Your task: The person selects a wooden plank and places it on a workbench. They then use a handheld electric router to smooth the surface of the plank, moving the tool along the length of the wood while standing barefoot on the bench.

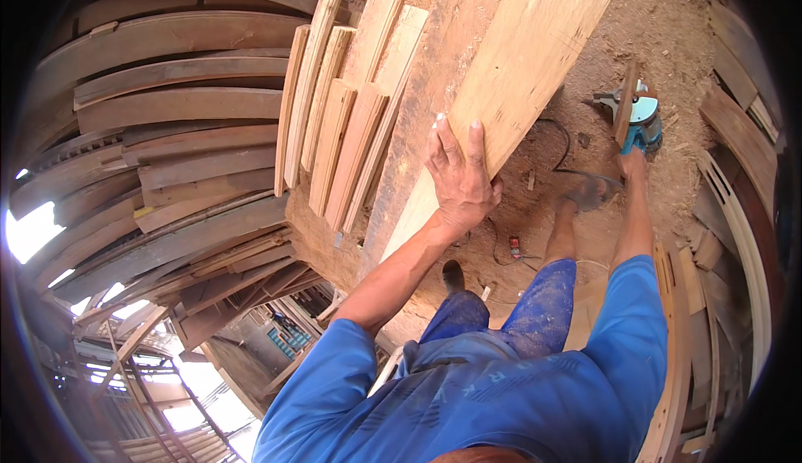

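Blue shirt [493,404] closest to camera, wearer's own, arms reaching out from it. Left hand [463,189] on a pale plank [543,58]: palm down, fingers partly spread, a gap between index and the rest, fingertips on the face. Thumb side sits at the plank's right edge; can't tell if the thumb hooks over. Right hand [633,162] closed round the handle of a teal power tool [644,114], out to the right, well apart from the plank; most of its fingers hidden. Brown flat strip [625,104] stands along the tool's left side.

Plank runs from top right down to lower left, under the left hand, lying on a darker rough board [439,41]. Black cord [567,150] on the ground between plank and tool. Wearer's right foot [593,193] just below that, dusty blue trousers [535,304] behind. Small red object [515,246] on the sawdust floor [668,25], too small to identify.

Left of the rough board: bunch of short timber pieces [357,116], side by side, roughly parallel. Further left, big stack of curved boards [184,41]. Far right, more long timber [743,254], leaning or stacked, can't tell.
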`<action>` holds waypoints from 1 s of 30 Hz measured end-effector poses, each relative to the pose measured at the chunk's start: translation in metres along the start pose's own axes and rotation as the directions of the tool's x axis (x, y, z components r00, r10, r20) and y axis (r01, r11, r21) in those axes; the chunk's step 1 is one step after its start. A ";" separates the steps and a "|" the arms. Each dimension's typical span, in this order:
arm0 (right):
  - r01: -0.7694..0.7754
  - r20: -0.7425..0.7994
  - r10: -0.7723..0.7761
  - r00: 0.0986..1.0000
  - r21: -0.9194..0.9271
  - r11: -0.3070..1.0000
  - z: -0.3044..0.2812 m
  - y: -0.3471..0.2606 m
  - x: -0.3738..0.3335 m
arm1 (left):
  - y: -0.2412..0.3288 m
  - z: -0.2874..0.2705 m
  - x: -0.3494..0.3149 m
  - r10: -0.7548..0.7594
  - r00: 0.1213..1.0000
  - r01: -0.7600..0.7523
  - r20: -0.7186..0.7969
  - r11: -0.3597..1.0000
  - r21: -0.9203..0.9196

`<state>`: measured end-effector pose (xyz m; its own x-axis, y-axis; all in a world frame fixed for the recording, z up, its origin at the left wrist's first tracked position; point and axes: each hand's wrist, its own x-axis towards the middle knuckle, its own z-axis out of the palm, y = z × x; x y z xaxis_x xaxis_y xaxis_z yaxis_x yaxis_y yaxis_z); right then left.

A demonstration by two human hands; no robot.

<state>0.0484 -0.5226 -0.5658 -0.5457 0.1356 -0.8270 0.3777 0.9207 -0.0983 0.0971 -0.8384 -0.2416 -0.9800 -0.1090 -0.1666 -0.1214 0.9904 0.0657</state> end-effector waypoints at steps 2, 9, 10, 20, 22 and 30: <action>0.012 0.008 -0.013 1.000 0.125 0.992 -0.042 -0.025 -0.015 | -0.003 0.002 -0.004 -0.034 0.999 0.034 0.002 0.999 -0.002; 0.057 0.017 -0.092 0.996 0.671 0.739 -0.026 0.033 -0.061 | -0.003 0.002 -0.002 -0.075 0.994 0.078 0.079 0.996 -0.040; 0.083 -0.025 -0.096 0.995 0.734 0.675 -0.025 0.031 -0.087 | -0.005 0.002 -0.001 -0.078 0.994 0.082 0.081 0.996 -0.042; 0.404 -0.394 -0.135 0.909 0.913 0.060 -0.105 -0.008 -0.435 | -0.025 -0.029 -0.059 0.255 0.967 -0.237 0.001 0.900 -0.367; 0.499 -0.491 -0.122 0.862 0.866 0.036 -0.104 -0.008 -0.480 | -0.004 -0.047 -0.113 0.355 0.870 -0.020 0.342 0.718 -0.696; 0.763 -0.671 -0.400 0.624 0.634 0.126 -0.092 -0.056 -0.646 | 0.035 -0.069 -0.211 0.529 0.838 0.170 0.136 -0.015 -0.985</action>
<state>0.3112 -0.6280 0.0251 -0.9938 -0.0377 -0.1050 0.1055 -0.0129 -0.9943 0.2889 -0.7870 -0.1359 -0.8635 0.4441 -0.2391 -0.3204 -0.1168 0.9401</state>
